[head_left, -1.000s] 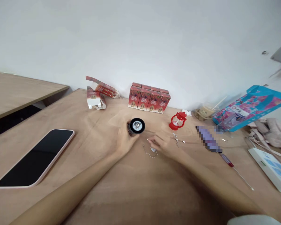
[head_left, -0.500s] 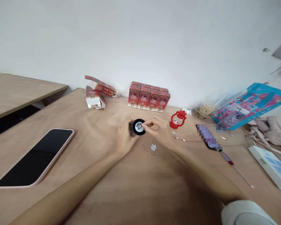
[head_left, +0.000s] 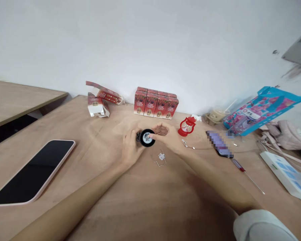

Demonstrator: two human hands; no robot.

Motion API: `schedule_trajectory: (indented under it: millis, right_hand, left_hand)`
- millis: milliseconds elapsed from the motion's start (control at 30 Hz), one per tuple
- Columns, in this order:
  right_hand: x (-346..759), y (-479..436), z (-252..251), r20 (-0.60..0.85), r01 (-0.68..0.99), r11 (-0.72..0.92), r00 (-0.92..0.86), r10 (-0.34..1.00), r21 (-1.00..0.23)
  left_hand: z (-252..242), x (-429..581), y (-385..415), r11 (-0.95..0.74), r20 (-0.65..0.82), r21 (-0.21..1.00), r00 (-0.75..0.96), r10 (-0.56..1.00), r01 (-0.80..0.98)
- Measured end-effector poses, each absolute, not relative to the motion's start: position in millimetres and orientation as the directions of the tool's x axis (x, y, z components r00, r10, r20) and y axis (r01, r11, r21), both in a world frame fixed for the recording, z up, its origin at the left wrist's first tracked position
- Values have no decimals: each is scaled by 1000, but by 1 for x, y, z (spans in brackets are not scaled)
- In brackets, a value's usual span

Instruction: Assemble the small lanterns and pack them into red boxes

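My left hand (head_left: 131, 146) is wrapped round the left side of a black round casing (head_left: 153, 143), whose open end faces me. Inside the casing sits a pale disc (head_left: 145, 138) with small metallic parts at its middle. My right hand (head_left: 167, 136) is at the casing's right; its thumb tip presses on the disc, while the other fingers curve apart from the thumb behind the rim. Just below the hands, a bent thin wire (head_left: 160, 165) and a small pale plate (head_left: 162, 156) lie on the table. The casing's far side is hidden.
A red lantern (head_left: 187, 127) stands right of my hands, near small button-like pieces (head_left: 193, 147). Red boxes (head_left: 152, 104) line the wall; an opened box (head_left: 97, 107) lies left. Phones (head_left: 33, 172), a screwdriver (head_left: 248, 176), a power strip (head_left: 283, 174) and a blue bag (head_left: 263, 108) surround the workspace.
My right fingers have gone from a pinch at the disc to a spread shape, with the thumb pushed further over the disc. The whole view has shifted slightly. My left hand keeps its hold.
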State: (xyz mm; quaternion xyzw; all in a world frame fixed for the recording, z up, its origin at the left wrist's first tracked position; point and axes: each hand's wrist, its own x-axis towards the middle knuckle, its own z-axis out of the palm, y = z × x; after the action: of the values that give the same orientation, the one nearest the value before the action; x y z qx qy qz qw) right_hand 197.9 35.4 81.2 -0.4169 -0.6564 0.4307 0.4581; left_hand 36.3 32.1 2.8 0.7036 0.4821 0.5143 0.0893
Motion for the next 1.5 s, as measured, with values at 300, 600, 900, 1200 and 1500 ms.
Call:
schedule_trajectory:
  millis: [300, 600, 900, 1200, 1500]
  right_hand:
    - [259, 7, 55, 218, 659, 625, -595, 773, -418]
    - [256, 14, 37, 140, 731, 611, -600, 788, -305]
    - [257, 12, 44, 93, 779, 416, -425, 900, -469]
    - [234, 4, 85, 479, 434, 475, -109, 871, -765]
    - [208, -6, 88, 666, 585, 765, -460, 587, -270]
  left_hand:
    - [7, 38, 32, -503, 632, 633, -17, 775, 588]
    - [8, 39, 30, -521, 645, 586, 31, 763, 621]
    - [9, 40, 30, -514, 612, 647, 19, 791, 563]
    - [13, 40, 27, -429, 538, 624, 39, 842, 653]
    - [13, 41, 25, -474, 588, 512, 110, 801, 717]
